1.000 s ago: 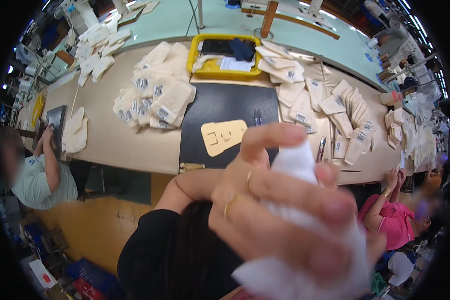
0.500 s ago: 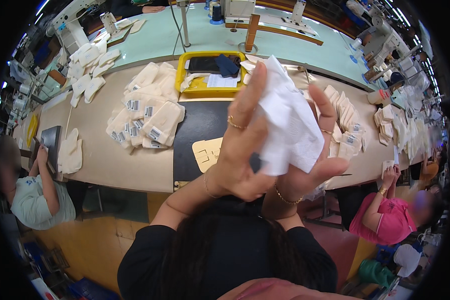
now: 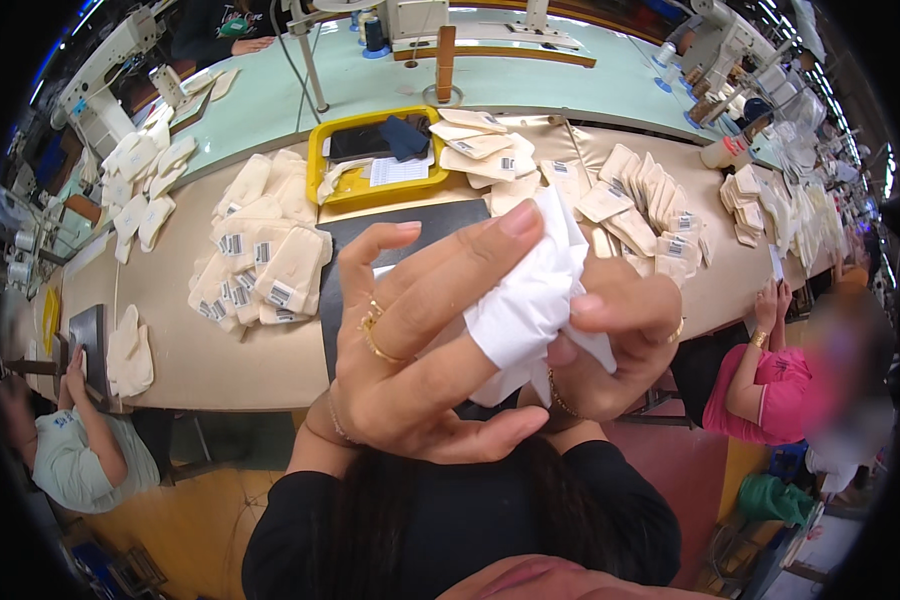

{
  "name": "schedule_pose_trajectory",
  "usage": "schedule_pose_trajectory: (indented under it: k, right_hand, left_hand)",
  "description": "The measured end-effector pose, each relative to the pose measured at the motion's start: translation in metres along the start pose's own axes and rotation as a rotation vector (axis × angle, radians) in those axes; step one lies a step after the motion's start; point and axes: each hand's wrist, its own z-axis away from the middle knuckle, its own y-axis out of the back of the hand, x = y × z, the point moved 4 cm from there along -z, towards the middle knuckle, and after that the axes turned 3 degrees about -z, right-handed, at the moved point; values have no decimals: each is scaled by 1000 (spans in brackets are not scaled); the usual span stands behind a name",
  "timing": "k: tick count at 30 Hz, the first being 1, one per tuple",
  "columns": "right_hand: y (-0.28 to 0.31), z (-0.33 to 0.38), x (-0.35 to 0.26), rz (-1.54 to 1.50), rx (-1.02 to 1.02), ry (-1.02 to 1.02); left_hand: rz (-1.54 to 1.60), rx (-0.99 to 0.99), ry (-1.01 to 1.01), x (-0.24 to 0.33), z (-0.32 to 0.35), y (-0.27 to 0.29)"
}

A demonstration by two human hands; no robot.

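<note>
Item: white cloth [image 3: 530, 300], crumpled, held up close to the camera above the tabletop [image 3: 200, 350], at the centre of the view.

Left hand [image 3: 420, 340]: raised at 9 o'clock of the cloth; fingers [image 3: 470, 245] are laid across the cloth's top and left side, thumb beneath, closed on it. Gold rings are worn on one finger.

Right hand [image 3: 610, 340]: at 3 o'clock of the cloth; fingers are curled and pinched on the cloth's right edge.

Surroundings: a dark mat [image 3: 420, 222] is seen on the tabletop behind the hands. A yellow tray [image 3: 320, 170] with dark items and paper lies at 12 o'clock. Beige cut pieces with tags are heaped at 10 o'clock [image 3: 260, 260] and fanned at 2 o'clock [image 3: 650, 200]. Other people are seated at 8 o'clock [image 3: 80, 450] and 4 o'clock [image 3: 770, 380].

Step judged in hand: the cloth is being gathered or opened between both hands, clear of the tabletop. The next move is judged to call for a firm two-handed pinch on opposite edges, so the cloth can be spread without slipping.
</note>
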Motion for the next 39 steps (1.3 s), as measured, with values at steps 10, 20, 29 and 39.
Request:
schedule_pose_trajectory:
  k: [10, 20, 29, 39]
  right_hand:
    - [-5, -9, -8, 224, 184, 156]
    - [-21, -9, -29, 120, -322, 292]
    - [-14, -13, -26, 12, -318, 50]
    - [-12, -15, -17, 50, -234, 42]
  left_hand:
    - [-29, -39, -61, 17, -1, 8]
    - [162, 122, -161, 31, 8, 1]
    - [172, 226, -176, 17, 13, -2]
    - [357, 276, -144, -16, 22, 12]
